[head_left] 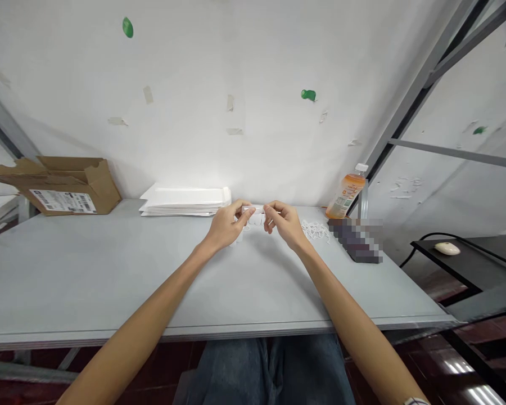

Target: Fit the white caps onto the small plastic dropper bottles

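Both my arms reach out over a grey table (pixel 109 281). My left hand (pixel 226 225) and my right hand (pixel 283 221) meet at the far middle of the table, each pinching one end of a small white plastic piece (pixel 255 210) held just above the surface. A few more small white pieces (pixel 253 221) lie on the table under my hands. A pile of small white pieces (pixel 316 229) lies just right of my right hand.
A stack of white sheets (pixel 185 201) lies against the wall at the back. An open cardboard box (pixel 63 183) sits at the back left. An orange drink bottle (pixel 346 193) and a dark blurred object (pixel 358 242) are at the right. A mouse (pixel 447 248) rests on a dark side table.
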Demonstrator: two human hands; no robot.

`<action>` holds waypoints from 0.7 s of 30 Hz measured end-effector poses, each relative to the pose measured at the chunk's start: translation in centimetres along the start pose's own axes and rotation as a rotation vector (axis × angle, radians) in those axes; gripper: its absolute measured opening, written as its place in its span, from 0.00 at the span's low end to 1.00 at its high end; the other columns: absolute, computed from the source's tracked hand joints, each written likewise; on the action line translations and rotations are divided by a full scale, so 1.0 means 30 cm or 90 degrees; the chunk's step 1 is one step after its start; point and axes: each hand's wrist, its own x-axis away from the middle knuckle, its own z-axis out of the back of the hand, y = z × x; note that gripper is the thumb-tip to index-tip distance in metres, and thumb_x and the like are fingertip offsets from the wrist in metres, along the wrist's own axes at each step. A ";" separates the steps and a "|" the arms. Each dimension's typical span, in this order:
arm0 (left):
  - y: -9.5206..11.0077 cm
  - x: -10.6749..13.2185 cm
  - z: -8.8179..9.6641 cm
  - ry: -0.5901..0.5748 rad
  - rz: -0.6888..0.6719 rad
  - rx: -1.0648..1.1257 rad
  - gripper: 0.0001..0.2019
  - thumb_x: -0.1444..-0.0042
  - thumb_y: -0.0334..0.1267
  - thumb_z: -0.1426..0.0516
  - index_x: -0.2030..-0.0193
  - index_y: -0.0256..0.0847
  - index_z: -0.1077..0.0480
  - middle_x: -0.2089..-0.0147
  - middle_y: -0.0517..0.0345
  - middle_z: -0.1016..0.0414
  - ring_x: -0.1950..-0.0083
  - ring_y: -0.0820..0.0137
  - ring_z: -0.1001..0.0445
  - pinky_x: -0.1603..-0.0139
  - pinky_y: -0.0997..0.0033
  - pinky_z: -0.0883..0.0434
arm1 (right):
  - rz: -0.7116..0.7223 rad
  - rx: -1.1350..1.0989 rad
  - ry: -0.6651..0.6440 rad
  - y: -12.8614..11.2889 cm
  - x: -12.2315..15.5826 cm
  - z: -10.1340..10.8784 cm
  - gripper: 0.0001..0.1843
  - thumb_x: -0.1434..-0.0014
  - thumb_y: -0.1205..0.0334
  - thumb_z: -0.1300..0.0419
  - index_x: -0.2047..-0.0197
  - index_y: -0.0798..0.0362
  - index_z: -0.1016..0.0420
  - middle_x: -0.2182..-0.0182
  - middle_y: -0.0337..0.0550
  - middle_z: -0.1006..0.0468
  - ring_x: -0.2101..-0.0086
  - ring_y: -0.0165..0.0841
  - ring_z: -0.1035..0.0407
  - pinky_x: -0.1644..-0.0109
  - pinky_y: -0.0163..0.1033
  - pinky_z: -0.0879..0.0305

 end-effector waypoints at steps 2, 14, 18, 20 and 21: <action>-0.001 -0.003 0.002 0.015 0.007 -0.024 0.18 0.38 0.50 0.50 0.65 0.39 0.28 0.77 0.62 0.33 0.74 0.74 0.36 0.73 0.75 0.39 | -0.002 0.001 -0.020 0.000 0.001 0.000 0.20 0.44 0.44 0.40 0.70 0.54 0.31 0.77 0.35 0.34 0.80 0.27 0.33 0.79 0.32 0.37; 0.001 0.004 -0.002 0.013 -0.044 -0.030 0.18 0.45 0.42 0.43 0.48 0.43 0.32 0.71 0.62 0.29 0.69 0.71 0.27 0.71 0.76 0.35 | -0.009 0.025 -0.022 0.021 -0.007 0.006 0.22 0.43 0.42 0.42 0.67 0.55 0.31 0.72 0.38 0.33 0.78 0.26 0.32 0.80 0.31 0.36; -0.003 0.005 0.000 0.008 -0.046 -0.025 0.13 0.43 0.40 0.44 0.52 0.43 0.32 0.71 0.62 0.30 0.69 0.72 0.28 0.72 0.77 0.36 | -0.005 0.040 -0.025 0.015 -0.001 0.004 0.22 0.42 0.41 0.42 0.67 0.55 0.30 0.73 0.38 0.32 0.79 0.25 0.32 0.79 0.31 0.36; -0.005 0.003 0.003 0.004 -0.033 -0.009 0.11 0.43 0.41 0.45 0.53 0.43 0.31 0.71 0.62 0.29 0.70 0.72 0.28 0.72 0.76 0.36 | -0.005 0.040 -0.030 0.011 0.001 0.004 0.22 0.43 0.42 0.42 0.67 0.55 0.30 0.72 0.38 0.32 0.79 0.26 0.32 0.79 0.32 0.36; -0.006 0.001 0.004 0.002 -0.023 0.000 0.11 0.42 0.42 0.45 0.54 0.42 0.31 0.71 0.62 0.29 0.71 0.73 0.28 0.72 0.76 0.36 | -0.004 0.038 -0.033 0.009 0.001 0.003 0.21 0.43 0.42 0.41 0.67 0.55 0.29 0.72 0.38 0.31 0.79 0.26 0.32 0.79 0.32 0.36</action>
